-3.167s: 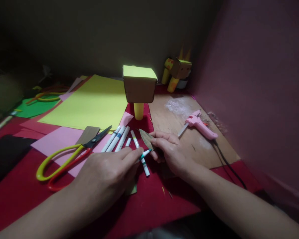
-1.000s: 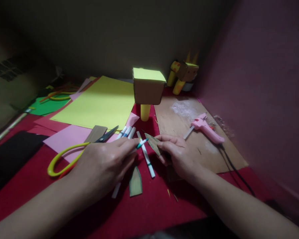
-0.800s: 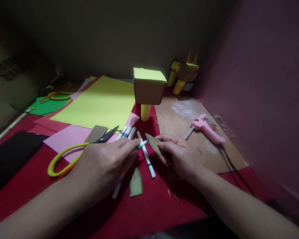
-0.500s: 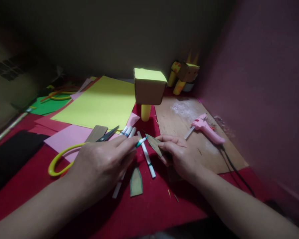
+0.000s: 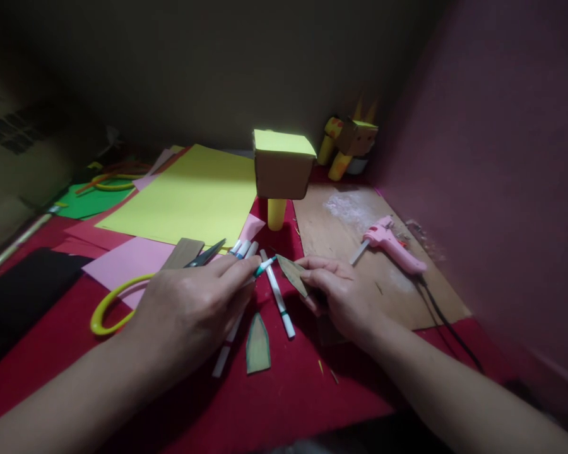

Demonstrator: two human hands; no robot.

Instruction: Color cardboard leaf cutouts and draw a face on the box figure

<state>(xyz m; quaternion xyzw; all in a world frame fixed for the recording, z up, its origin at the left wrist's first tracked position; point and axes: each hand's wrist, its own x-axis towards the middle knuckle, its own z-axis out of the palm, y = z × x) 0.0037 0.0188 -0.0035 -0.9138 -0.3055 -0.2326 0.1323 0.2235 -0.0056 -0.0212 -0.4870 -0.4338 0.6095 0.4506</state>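
Observation:
My left hand (image 5: pixel 206 296) is closed round a green-tipped marker (image 5: pixel 264 267), its tip at the pointed end of a small cardboard piece (image 5: pixel 291 274). Whether tip and card touch I cannot tell. That piece is pinched between the thumb and fingers of my right hand (image 5: pixel 336 287). A second pointed cardboard piece (image 5: pixel 258 345), with a dark green edge line, lies on the red cloth below. Between the hands lies another white marker (image 5: pixel 279 296) with a green band. Several more markers (image 5: pixel 243 249) lie beside and partly under my left hand.
Yellow-handled scissors (image 5: pixel 118 302) lie by my left wrist, near yellow paper (image 5: pixel 189 189) and pink paper (image 5: pixel 132 261). A cardboard box shape (image 5: pixel 284 170) on a yellow tube stands ahead. At right, a pink glue gun (image 5: pixel 392 243) rests on a wooden board (image 5: pixel 319 217); its cord trails forward.
My left hand and the marker have shifted slightly left and down, drawing the tip back a little from over the card's point. My right hand stays in place with the cardboard piece.

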